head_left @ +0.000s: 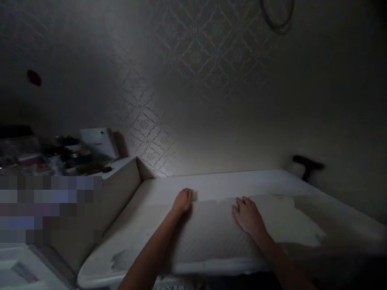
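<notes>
The table (211, 186) is the main work surface; a pale textured sheet (208, 231) lies on its middle and near part, directly before the person; the sheet is already laid out and looks largely flat, its far edge running roughly parallel to the back of the table; the pale covering toward the right ends in an irregular outline, and whether it belongs to the same sheet cannot be told; on this evidence, placement appears done, while the final fit at the edges cannot be confirmed.

The right hand (248, 215) is at the far edge of the sheet, fingers bent and slightly parted; the left hand (183, 201) is at the same edge, fingers curled close together; whether either hand pinches the sheet or only rests on it cannot be told.

Limits of movement: the patterned wall (211, 100) stands behind the table and bounds forward travel; a strip of table surface lies between sheet and wall, giving modest room ahead of the fingertips; the side cabinet (121, 201) rises at the left edge and bounds travel there; rightward room is wider, with a dark T-shaped object (307, 165) beyond the table's right rear edge, well apart from both hands.
</notes>
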Motion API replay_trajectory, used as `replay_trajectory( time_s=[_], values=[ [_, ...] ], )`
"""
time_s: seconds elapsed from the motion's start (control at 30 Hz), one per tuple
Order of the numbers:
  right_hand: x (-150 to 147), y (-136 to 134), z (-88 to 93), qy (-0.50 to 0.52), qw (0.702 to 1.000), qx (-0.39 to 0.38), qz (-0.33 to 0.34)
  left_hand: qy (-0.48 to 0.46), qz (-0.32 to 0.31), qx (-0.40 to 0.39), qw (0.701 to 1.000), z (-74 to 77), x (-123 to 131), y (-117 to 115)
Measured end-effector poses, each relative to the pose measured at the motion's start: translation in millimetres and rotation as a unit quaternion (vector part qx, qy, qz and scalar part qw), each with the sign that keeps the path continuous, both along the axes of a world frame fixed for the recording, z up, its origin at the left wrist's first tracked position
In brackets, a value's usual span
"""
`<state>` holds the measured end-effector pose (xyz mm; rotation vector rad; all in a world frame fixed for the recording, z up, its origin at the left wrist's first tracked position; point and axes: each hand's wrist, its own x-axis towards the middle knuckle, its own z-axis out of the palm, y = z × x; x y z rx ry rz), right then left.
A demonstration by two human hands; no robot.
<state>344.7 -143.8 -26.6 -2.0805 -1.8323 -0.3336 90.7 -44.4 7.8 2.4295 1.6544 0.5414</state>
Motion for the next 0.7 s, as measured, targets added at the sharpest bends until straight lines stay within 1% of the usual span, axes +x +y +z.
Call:
replay_trajectory(
  time_s=[0.23, 0.3, 0.37, 0.43, 0.5, 0.6, 0.7],
  values=[
    [-5, -4, 8.1, 0.005, 1.0, -0.007, -0.01, -0.067, -0.097, -0.02, 0.993, -3.2, 75, -38],
    [-7, -5, 10.8, 0.007, 1.0, -0.011, -0.011, -0.079, -0.125, -0.026, 0.989, -4.4, 91, -47],
    [-8, -6, 12.5, 0.009, 1.0, -0.01, -0.012, -0.094, -0.146, -0.034, 0.984, -5.3, 101, -53],
    [-9, -7, 13.3, 0.007, 1.0, -0.008, -0.013, -0.109, -0.155, -0.037, 0.981, -5.2, 106, -54],
    [-9, -7, 13.6, 0.004, 1.0, -0.007, -0.014, -0.111, -0.136, -0.03, 0.984, -3.9, 105, -51],
    [-11, -7, 14.2, 0.005, 1.0, -0.016, -0.015, -0.088, -0.077, -0.014, 0.993, -0.5, 97, -36],
    [-12, -7, 14.9, 0.004, 1.0, -0.022, -0.02, -0.064, -0.063, -0.015, 0.996, 3.2, 86, -18]
  ],
)
